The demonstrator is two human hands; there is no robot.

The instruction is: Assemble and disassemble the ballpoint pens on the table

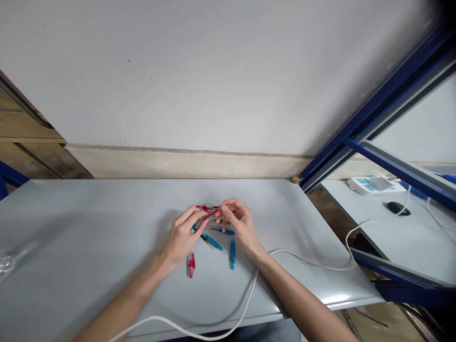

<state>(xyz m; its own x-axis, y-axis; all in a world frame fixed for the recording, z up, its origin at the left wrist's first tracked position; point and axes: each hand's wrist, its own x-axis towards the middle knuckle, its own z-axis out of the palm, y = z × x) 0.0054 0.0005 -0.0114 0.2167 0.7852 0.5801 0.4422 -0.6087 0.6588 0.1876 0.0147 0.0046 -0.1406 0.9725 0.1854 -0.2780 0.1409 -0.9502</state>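
Between my two hands runs a thin red pen refill, held just above the table. My left hand pinches its left end, and the fingers of my right hand are closed on its right end. Beneath and around them lie several pen parts, partly covered by my fingers. A blue pen barrel lies slanted below my left fingers. A second blue barrel points toward me near my right wrist. Close to my left wrist rests a short red and clear pen piece.
A white cable crosses the grey table on the right and loops along its front edge. Clear plastic lies at the far left. Beyond a blue metal frame stand a white device and a black mouse.
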